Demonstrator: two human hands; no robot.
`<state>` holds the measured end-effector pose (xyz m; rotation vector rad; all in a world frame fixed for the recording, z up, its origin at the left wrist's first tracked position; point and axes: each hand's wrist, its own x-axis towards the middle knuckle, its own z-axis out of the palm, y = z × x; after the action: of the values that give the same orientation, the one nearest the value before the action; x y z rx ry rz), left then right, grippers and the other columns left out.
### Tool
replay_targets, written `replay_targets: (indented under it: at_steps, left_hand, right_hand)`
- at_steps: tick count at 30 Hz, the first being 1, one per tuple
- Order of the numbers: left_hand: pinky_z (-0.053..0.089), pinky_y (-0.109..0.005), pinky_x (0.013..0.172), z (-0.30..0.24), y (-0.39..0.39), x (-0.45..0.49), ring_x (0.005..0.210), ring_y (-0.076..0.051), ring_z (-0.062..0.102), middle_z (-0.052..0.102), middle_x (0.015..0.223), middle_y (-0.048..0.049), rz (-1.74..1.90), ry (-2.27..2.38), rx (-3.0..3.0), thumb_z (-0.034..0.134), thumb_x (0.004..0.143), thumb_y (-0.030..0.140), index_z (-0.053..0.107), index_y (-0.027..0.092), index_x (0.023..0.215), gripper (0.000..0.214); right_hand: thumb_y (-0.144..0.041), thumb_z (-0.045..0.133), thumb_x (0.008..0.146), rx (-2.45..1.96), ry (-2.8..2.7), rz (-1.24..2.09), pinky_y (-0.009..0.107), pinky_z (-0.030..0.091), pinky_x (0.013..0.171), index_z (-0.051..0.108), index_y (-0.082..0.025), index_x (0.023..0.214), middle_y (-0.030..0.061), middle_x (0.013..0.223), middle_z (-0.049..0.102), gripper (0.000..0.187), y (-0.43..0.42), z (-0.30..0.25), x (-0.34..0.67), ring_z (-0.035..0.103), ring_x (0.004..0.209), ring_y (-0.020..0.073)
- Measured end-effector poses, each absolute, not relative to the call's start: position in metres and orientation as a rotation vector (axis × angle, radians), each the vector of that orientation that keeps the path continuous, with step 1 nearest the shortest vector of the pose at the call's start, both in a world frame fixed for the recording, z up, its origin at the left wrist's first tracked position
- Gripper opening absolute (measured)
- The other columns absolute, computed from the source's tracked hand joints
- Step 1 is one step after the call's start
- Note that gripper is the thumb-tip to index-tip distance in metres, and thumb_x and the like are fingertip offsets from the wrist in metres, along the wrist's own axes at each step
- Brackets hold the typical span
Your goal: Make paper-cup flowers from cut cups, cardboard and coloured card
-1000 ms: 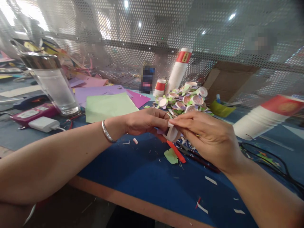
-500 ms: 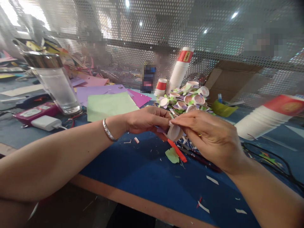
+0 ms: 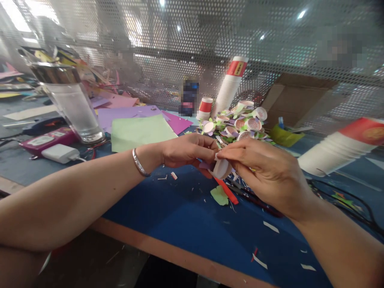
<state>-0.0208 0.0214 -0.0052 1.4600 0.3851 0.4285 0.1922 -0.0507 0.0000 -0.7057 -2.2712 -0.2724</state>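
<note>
Between my two hands is a small white round paper cup bottom (image 3: 222,169), held over the blue table. My left hand (image 3: 190,151), with a silver bangle at its wrist, has its fingers closed on the left edge of the cup bottom. A bit of purple paper (image 3: 205,165) shows under those fingers. My right hand (image 3: 264,172) pinches the top and right side of the same piece. Its fingertips hide exactly what they grip. Just below lie a red strip (image 3: 229,193) and a green paper scrap (image 3: 220,195).
Behind my hands is a heap of cup bottoms with coloured paper (image 3: 237,122). Stacked paper cups (image 3: 230,90) stand behind it, and another cup stack (image 3: 339,148) lies at the right. Green paper (image 3: 138,132), a glass bottle (image 3: 72,104) and a pink box (image 3: 49,142) are at left.
Both hands keep the same grip on the cup bottom, with hardly any finger movement. The whole view has shifted slightly.
</note>
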Motion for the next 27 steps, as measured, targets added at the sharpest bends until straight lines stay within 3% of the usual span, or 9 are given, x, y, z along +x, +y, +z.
replay_targets:
  at_steps: [19, 27]
  left_hand:
    - [0.061, -0.03, 0.073, -0.0061, 0.0214, -0.0207, 0.068, -0.01, 0.059, 0.06, 0.07, 0.0023, 0.457, 0.411, 1.431, 0.075, 0.073, 0.018, 0.063, 0.014, 0.08, 0.015]
    - [0.06, -0.027, 0.067, -0.0053, 0.0192, -0.0191, 0.069, -0.011, 0.061, 0.06, 0.071, 0.0001, 0.504, 0.434, 1.436, 0.077, 0.078, 0.028, 0.063, 0.013, 0.079, 0.021]
  right_hand:
    - [-0.005, 0.059, 0.094, -0.76, -2.261, -0.304, 0.035, 0.059, 0.074, 0.07, -0.026, 0.111, 0.0066, 0.104, 0.075, 0.029, -0.0506, -0.0008, 0.193, 0.073, 0.088, 0.0206]
    - [-0.002, 0.06, 0.092, -0.763, -2.262, -0.315, 0.034, 0.058, 0.075, 0.07, -0.024, 0.112, 0.006, 0.105, 0.075, 0.031, -0.0491, -0.0037, 0.1957, 0.074, 0.09, 0.0208]
